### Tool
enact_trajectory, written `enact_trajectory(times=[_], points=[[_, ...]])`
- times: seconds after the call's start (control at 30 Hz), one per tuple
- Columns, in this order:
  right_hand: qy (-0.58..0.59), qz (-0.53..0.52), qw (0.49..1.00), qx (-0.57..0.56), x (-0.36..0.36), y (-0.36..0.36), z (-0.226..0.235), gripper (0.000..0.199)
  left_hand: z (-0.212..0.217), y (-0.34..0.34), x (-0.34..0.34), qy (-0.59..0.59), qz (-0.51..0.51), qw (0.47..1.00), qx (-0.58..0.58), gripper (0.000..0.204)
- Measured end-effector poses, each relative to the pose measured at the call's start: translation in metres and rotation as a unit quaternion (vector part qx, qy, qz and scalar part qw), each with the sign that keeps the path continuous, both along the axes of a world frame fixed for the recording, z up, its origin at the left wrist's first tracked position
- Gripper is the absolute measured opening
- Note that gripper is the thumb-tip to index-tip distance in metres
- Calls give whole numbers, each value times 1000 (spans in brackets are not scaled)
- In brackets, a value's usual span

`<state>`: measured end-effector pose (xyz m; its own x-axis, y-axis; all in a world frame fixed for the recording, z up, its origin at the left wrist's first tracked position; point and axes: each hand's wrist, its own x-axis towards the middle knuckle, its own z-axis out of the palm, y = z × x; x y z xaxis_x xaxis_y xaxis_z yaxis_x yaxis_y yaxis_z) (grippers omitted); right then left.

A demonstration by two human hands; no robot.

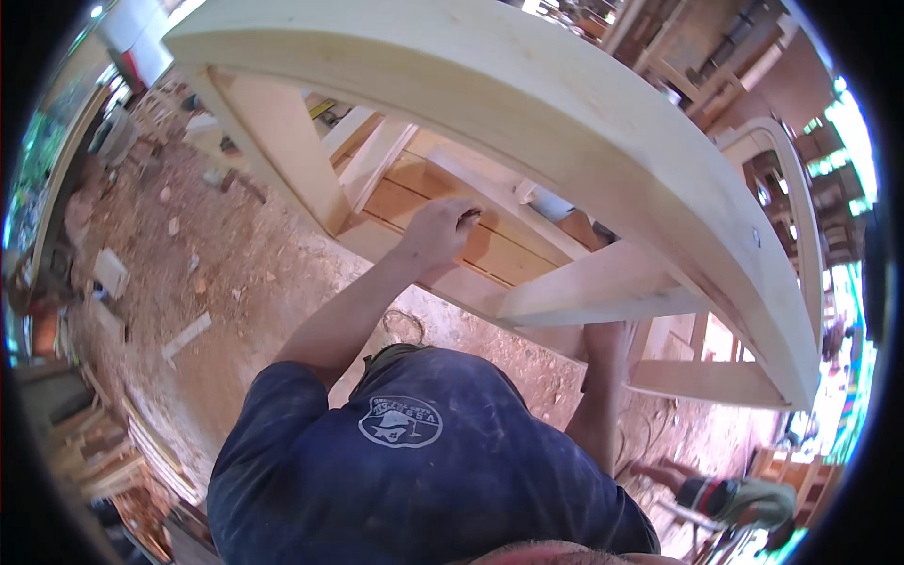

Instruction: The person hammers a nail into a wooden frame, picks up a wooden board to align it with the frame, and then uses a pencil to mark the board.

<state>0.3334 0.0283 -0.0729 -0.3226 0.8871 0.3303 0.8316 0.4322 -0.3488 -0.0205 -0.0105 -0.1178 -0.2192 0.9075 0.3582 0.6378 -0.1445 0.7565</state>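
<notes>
Left hand (443, 231) is bending its fingers into a narrow curl inside the wooden frame (292, 141), directly over the slatted panel (513, 252); shadow is darkening the fingertips, so I cannot tell whether they are pinching anything small, nor whether they are touching the boards. Right of it, the right forearm (603, 377) is reaching behind a pale crosspiece (607, 282), and the wood is hiding the right hand, so I cannot tell its state either.

I am worrying most about that hidden hand: should the frame tip or slide, the crosspiece could be pinching fingers I am not seeing. A raw edge could also be leaving a splinter if the left hand is dragging along it.

Beyond the left hand and round to its right, a thick curved rail (565, 113) is sweeping past, pale, smooth-looking and faintly smudged. Beneath the hand, the panel's boards are showing a warmer orange-brown, with dark lines separating them.
</notes>
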Motion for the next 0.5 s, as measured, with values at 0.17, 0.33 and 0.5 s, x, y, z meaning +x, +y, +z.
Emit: enact_trajectory(times=[0.17, 0.33, 0.5], points=[[-23, -95, 995, -15, -36, -61, -5, 39, 6, 33, -10, 49, -165, 985, -33, 18], [-4, -104, 993, -56, -77, -110, -35, 39, -21, 18, -11, 133, -140, 981, 2, 29], [-10, -87, 995, 40, -68, -108, -56, 36, 2, -19, -27, 101, -95, 986, -91, 36]])
